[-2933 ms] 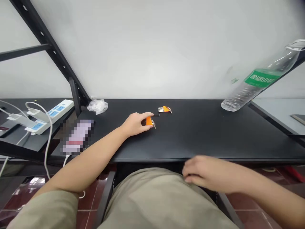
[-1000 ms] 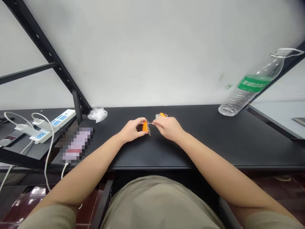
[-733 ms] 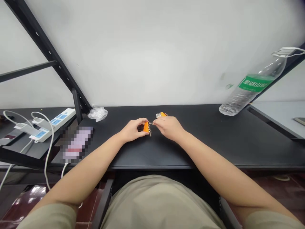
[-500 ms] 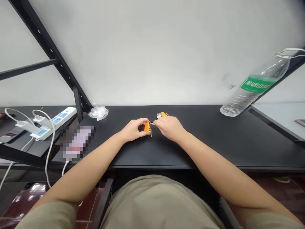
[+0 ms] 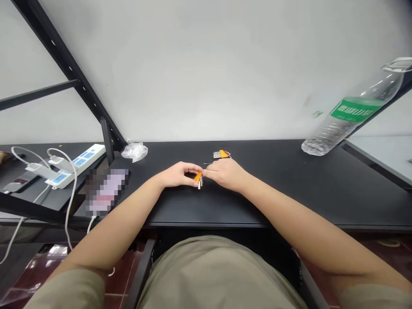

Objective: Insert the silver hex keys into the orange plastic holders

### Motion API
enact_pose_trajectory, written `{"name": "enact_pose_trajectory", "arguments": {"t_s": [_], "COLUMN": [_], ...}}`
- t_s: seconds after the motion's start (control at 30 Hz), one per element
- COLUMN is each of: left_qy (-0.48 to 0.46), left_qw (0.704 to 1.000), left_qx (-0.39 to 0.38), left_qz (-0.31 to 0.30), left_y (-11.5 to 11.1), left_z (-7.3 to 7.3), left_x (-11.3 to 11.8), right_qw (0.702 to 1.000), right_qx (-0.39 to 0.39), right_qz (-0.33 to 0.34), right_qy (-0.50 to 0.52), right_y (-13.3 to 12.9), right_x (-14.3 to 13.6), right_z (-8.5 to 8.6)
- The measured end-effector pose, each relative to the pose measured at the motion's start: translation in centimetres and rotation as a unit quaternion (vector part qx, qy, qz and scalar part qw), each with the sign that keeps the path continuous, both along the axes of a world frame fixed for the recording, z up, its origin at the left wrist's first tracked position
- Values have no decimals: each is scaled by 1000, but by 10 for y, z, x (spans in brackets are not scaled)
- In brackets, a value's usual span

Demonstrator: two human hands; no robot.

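Hex-key holder [image 5: 198,176] sits pinched in left grip [image 5: 178,174]; right grip [image 5: 224,173] alongside.

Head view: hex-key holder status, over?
Left hand pinching orange hex-key holder. Right hand close beside it. Second hex-key set just beyond; no visible obstruction.

Holds both forearms [image 5: 120,225] over the desk's near edge [image 5: 206,223], pinching with the left hand [image 5: 178,175], curling the right hand [image 5: 227,174] beside it.
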State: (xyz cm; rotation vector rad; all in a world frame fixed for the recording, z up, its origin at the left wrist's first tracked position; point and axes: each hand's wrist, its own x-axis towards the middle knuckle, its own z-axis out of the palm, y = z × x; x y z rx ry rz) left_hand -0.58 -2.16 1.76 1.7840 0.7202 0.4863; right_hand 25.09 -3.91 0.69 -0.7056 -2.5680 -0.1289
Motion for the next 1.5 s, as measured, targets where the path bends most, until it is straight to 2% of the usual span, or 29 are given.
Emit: {"name": "enact_pose_trajectory", "arguments": {"t_s": [0.07,0.13,0.23,0.3,0.37,0.47,0.53,0.6,0.67,0.77,0.87,1.0,1.1,1.23,1.3,1.4,1.5], "left_qy": [-16,-36,-63,-75,-76,-86,-87,-75,-54,-25,2,32,53,86,102,147,172], "left_qw": [1000,998,996,996,996,996,996,997,997,992,987,979,971,970,970,959,953], "left_qx": [-22,-36,-47,-41,-25,-9,-3,9,34,92,125,159,190,189,186,222,235], "left_qz": [9,29,43,39,38,30,23,29,47,82,101,122,134,129,122,99,85], "left_y": [0,1,0,0,-1,-2,-2,-1,0,3,9,22,32,38,39,40,41], "left_z": [3,4,3,2,1,1,1,0,-3,-9,-14,-17,-19,-20,-19,-14,-10], "left_x": [-1,-1,-1,0,1,2,2,3,2,0,-1,-4,-5,-7,-6,-5,-3], "right_qw": [996,972,888,828,794,770,774,805,858,932,959,959,938,924,929,934,910], "right_qx": [-69,-176,-357,-443,-484,-498,-494,-467,-393,-230,-149,-144,-185,-247,-261,-305,-370], "right_qz": [10,1,-10,-6,-8,-23,-40,-66,-101,-163,-216,-241,-282,-267,-245,-182,-102], "right_qy": [53,153,290,343,368,397,394,360,314,227,105,-30,-79,-120,-91,31,158], "right_y": [0,-1,-2,-1,1,4,7,11,16,25,30,29,28,32,37,45,51], "right_x": [-3,-6,-10,-14,-19,-25,-28,-27,-23,-14,-11,-16,-17,-8,-3,2,1], "right_z": [1,1,-1,-6,-12,-20,-23,-23,-21,-19,-21,-22,-17,-8,-6,-5,-8]}}
